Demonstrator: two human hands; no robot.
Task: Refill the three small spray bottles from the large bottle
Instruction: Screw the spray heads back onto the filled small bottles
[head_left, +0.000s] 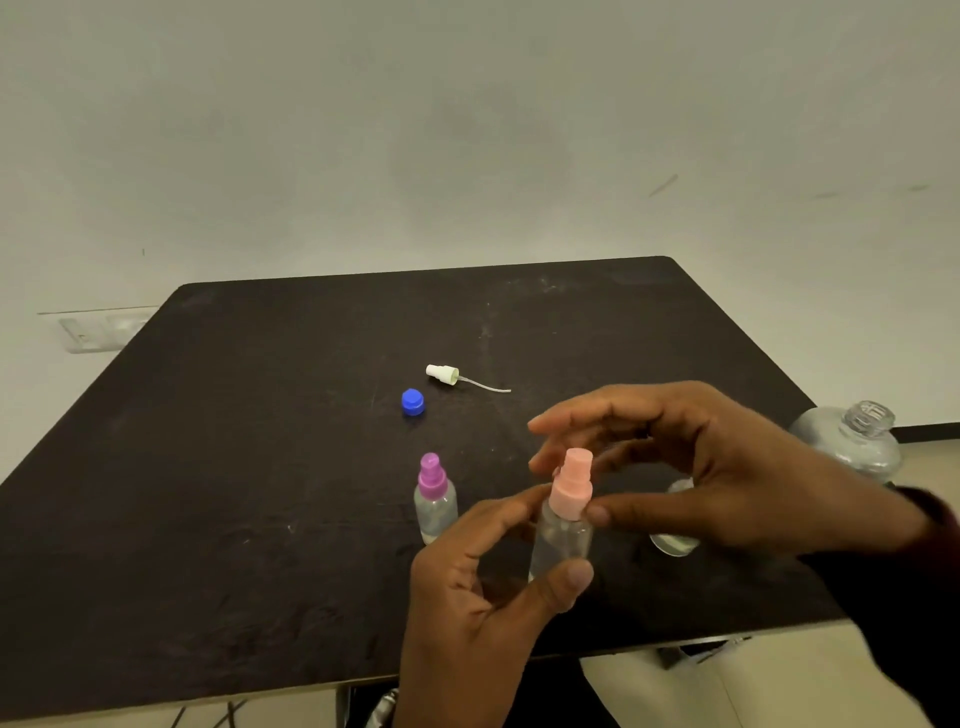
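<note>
My left hand (483, 587) grips the clear body of a small spray bottle (563, 538) just above the table. Its pink spray top (573, 483) is pinched between the thumb and fingers of my right hand (717, 467). A second small bottle with a purple spray top (434, 499) stands upright to the left. A third small bottle (672, 540) without a top stands behind my right hand, mostly hidden. Its white spray head (443, 374) with tube lies further back. The large clear bottle (857, 441) stands uncapped at the table's right edge. Its blue cap (413, 402) lies near the middle.
The black table (234, 467) reaches the plain wall at the back. Its front edge runs just under my left wrist and its right edge runs beside the large bottle. A wall socket plate (93, 332) sits at the left.
</note>
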